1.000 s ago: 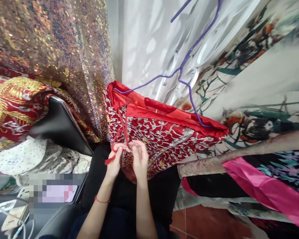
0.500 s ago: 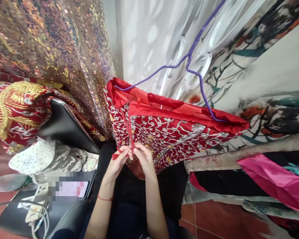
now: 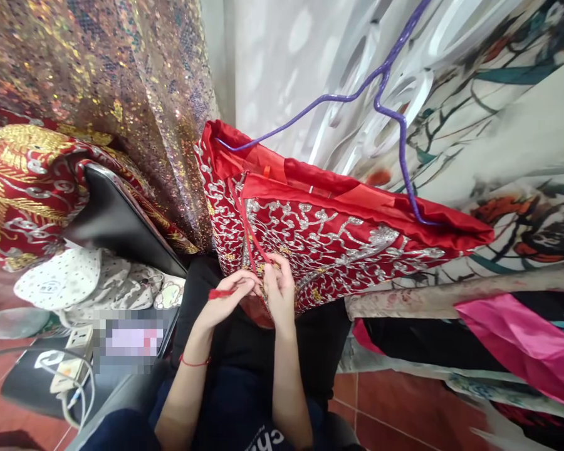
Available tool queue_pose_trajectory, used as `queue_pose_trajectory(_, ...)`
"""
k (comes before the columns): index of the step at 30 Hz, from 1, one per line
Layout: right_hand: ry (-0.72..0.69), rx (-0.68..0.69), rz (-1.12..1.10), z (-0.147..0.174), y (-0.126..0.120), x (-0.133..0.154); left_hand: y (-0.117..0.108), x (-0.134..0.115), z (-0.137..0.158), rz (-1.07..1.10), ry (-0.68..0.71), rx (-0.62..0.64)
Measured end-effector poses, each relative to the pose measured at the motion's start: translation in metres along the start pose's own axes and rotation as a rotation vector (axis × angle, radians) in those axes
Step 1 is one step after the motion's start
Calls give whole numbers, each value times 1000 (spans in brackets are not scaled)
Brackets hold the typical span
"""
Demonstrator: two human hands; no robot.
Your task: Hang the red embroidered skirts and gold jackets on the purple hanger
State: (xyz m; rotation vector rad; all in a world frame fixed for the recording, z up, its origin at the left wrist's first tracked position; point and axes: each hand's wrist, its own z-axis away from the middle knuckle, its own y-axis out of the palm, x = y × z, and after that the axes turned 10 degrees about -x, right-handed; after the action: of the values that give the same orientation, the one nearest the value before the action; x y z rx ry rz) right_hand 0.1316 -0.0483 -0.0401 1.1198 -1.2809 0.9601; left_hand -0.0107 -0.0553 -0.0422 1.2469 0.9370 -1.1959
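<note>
A red skirt-like garment (image 3: 329, 250) with silver and gold embroidery hangs in front of me, its satin waistband spread on a purple wire hanger (image 3: 331, 98). From the opening near its left end runs a thin red cord (image 3: 250, 235), a doubled strand pulled toward me. My left hand (image 3: 232, 294) pinches the cord low down, and a red tassel-like end (image 3: 220, 293) sticks out across its back. Close beside it, my right hand (image 3: 278, 285) has its fingers closed on the cord a little higher. The fingertips partly hide where the strands meet.
To the left are a black chair back (image 3: 122, 216) draped with embroidered red cloth (image 3: 37, 181), a dotted white cap (image 3: 59, 279), a power strip (image 3: 73, 357) and a blurred-out phone (image 3: 131, 341). A sequined fabric (image 3: 103, 94) hangs behind; pink cloth (image 3: 517, 344) lies at right.
My right hand has moved slightly up and right along the cord, and the strands slant more. The loop by my left hand no longer shows. The view has shifted a little.
</note>
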Motion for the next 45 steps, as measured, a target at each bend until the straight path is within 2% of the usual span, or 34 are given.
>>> queue_pose_trajectory(5,-169,71,264,4,-2,18,9,3,0,2,-3,90)
queue_pose_trajectory(7,-176,87,297,4,-4,20,6,4,0,-28,0,129)
queue_pose_trajectory(10,-113,91,239,4,-8,17,-4,8,-2,-100,2,157)
queue_pose_trajectory(12,-63,114,167,5,-9,16,-10,11,-3,-125,20,107)
queue_pose_trajectory(16,-29,102,83,9,-6,18,-11,9,-8,-67,17,-77)
queue_pose_trajectory(19,-33,52,96,10,-4,21,-5,-6,-18,-1,62,-172)
queue_pose_trajectory(22,-76,70,143,9,-4,21,4,-29,-29,98,166,-237)
queue_pose_trajectory(29,-130,167,185,10,-7,23,16,-67,-37,129,258,-252)
queue_pose_trajectory(34,-135,265,236,12,-6,25,24,-87,-46,173,384,-345)
queue_pose_trajectory(39,-159,279,236,11,-5,27,35,-103,-63,353,549,-452)
queue_pose_trajectory(43,-166,274,234,10,-7,24,30,-106,-78,500,520,-473)
queue_pose_trajectory(45,-161,260,236,9,-8,21,25,-107,-82,499,480,-454)
